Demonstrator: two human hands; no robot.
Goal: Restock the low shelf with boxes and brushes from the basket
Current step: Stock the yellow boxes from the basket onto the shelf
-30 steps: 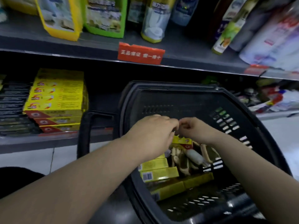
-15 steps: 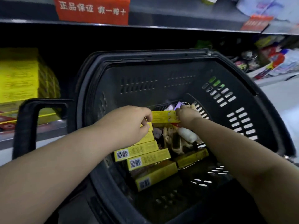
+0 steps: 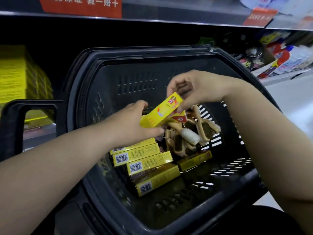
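Note:
A black plastic basket (image 3: 152, 53) stands tilted before the low shelf. Both hands hold one yellow box (image 3: 160, 112) above its contents: my left hand (image 3: 133, 121) grips the lower left end, my right hand (image 3: 194, 89) pinches the upper right end. A second yellow and red box (image 3: 179, 118) lies just under it. Below lie several more yellow boxes (image 3: 144, 155) with barcodes up. To their right sits a heap of wooden brushes (image 3: 189, 133) with dark and white bristles.
A stack of yellow boxes (image 3: 18, 73) stands on the low shelf (image 3: 39, 133) at the left, behind the basket's handle (image 3: 15, 112). Bottles and tins (image 3: 277, 56) fill the shelf at the far right. A red label (image 3: 81, 5) hangs on the upper shelf edge.
The camera has dropped closer to the basket. Both hands have lifted one yellow box out of the pile, tilting its right end upward.

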